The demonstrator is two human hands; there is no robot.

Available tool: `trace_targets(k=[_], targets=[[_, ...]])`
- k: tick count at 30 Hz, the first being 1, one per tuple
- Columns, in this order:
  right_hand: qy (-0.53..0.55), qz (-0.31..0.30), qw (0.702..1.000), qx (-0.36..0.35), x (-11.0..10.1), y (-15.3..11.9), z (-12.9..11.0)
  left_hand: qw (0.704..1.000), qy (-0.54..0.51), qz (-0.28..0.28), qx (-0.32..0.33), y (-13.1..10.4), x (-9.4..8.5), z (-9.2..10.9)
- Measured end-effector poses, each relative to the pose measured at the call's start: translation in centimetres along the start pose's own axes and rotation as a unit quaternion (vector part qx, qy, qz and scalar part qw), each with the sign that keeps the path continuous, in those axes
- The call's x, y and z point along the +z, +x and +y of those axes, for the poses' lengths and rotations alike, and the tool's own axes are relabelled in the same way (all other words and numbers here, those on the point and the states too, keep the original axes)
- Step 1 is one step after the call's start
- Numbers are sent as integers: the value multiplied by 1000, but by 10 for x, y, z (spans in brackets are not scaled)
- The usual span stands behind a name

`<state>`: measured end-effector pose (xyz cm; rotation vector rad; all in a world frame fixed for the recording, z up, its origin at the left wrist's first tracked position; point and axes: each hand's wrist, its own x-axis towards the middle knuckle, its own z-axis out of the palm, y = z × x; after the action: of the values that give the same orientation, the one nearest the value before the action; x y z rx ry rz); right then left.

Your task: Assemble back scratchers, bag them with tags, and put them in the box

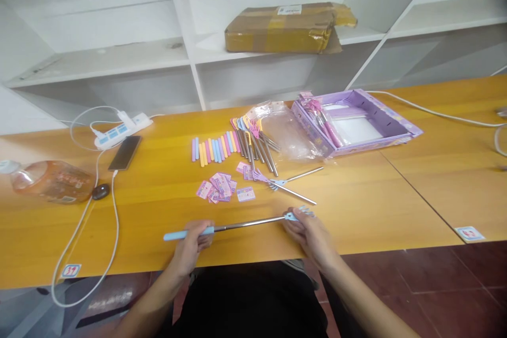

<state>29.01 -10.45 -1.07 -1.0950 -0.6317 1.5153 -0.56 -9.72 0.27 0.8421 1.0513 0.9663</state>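
Observation:
Near the table's front edge I hold a back scratcher (249,222) with a metal rod, lying almost level between both hands. My left hand (194,245) is wrapped round its light blue handle. At the other end, my right hand (307,232) grips the blue claw head, whose prongs poke out past the fingers. Just beyond lie two more rods crossing each other, one with a purple claw (260,175) and one with a blue claw (279,184). Behind them is a heap of metal rods (257,148) with coloured heads. Loose handles (216,149) in several colours lie in a row beside it.
Small printed cards (222,186) are scattered mid-table. A clear plastic bag (291,134) touches a purple box (364,140) holding wrapped pieces. At left are a power strip (122,129), a phone (125,152), an orange bottle (53,182) and cables. A cardboard box (279,29) sits on the shelf.

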Motion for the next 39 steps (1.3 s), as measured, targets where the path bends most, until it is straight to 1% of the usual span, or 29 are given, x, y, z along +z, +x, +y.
trace_targets(k=[3, 5, 7, 9, 11, 14, 16, 18, 21, 23, 26, 29, 32, 36, 39], targets=[[2, 9, 1000, -11, -15, -4, -13, 999, 38, 17, 24, -8, -17, 7], [14, 26, 999, -33, -24, -4, -21, 999, 19, 36, 35, -9, -24, 14], [29, 47, 997, -49, -35, -1, -31, 997, -16, 72, 33, -7, -30, 23], [48, 79, 994, -61, -51, 3, -43, 992, -45, 115, 25, -7, -37, 34], [67, 123, 987, -81, -71, 3, -58, 986, -64, 152, 19, -10, -49, 45], [93, 199, 965, -141, -100, -5, -82, 974, -81, 206, 43, -19, -70, 61], [101, 233, 951, -175, -113, -12, -97, 968, -83, 230, 59, -24, -82, 68], [104, 246, 947, -177, -120, -16, -105, 968, -83, 233, 52, -26, -89, 71], [105, 241, 950, -167, -122, -13, -105, 972, -89, 217, 37, -22, -89, 67], [105, 243, 950, -168, -122, -7, -98, 973, -95, 208, 27, -18, -85, 60], [107, 241, 952, -154, -125, -1, -86, 968, -133, 213, 24, -13, -78, 52], [102, 219, 960, -143, -129, -3, -81, 957, -182, 225, 31, -10, -73, 48], [98, 221, 959, -149, -133, -8, -81, 957, -180, 224, 27, -7, -71, 48], [80, 218, 961, -150, -139, -12, -84, 956, -169, 229, 67, -3, -76, 49], [82, 233, 958, -146, -141, -13, -84, 961, -143, 220, 87, -3, -81, 50]])
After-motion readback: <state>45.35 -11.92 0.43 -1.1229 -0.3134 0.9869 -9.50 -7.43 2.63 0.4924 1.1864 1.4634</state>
